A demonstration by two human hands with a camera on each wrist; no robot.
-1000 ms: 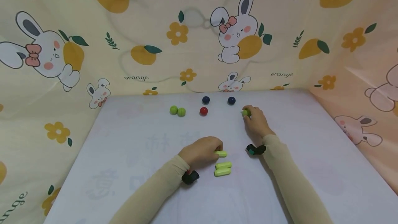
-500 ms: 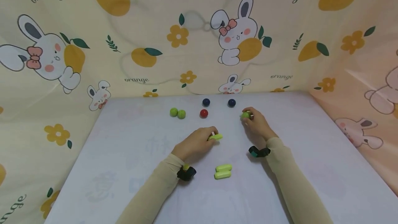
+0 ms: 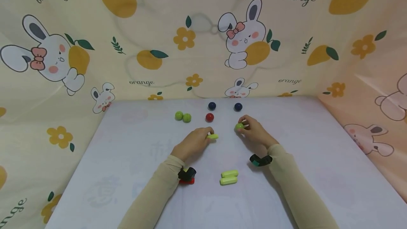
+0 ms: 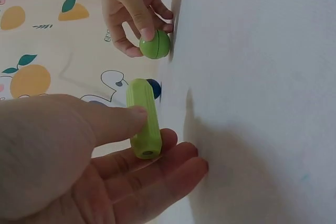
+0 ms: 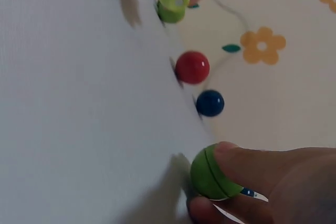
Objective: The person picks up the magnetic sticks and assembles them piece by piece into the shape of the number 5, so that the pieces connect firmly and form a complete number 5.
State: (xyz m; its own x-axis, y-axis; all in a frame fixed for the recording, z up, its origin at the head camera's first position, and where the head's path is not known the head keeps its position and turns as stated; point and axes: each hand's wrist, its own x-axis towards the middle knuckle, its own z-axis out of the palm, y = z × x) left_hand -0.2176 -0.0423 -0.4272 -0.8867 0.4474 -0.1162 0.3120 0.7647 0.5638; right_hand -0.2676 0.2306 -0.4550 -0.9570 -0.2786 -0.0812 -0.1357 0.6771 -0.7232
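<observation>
My left hand (image 3: 194, 144) pinches a short light green rod (image 4: 143, 121) between thumb and fingers, just above the table. A grey disc shows in the rod's near end. My right hand (image 3: 255, 132) holds a green ball (image 5: 212, 174) with a seam round it, close to the tabletop. The rod points toward that ball, and a gap lies between them. Two more light green rods (image 3: 229, 180) lie side by side nearer the front. Behind the hands are a red ball (image 3: 209, 117), a dark blue ball (image 3: 212, 106) and another dark blue ball (image 3: 238, 107).
Two green balls (image 3: 187, 117) sit together at the back left of the white table (image 3: 127, 151). Patterned cloth (image 3: 203, 56) stands round the back and sides. A red piece (image 3: 187, 181) shows by the left wrist camera; I cannot tell what it is.
The left hand has picked up a rod from the table and moved it away from me and slightly left. The right hand has brought the green ball left and a little nearer.
</observation>
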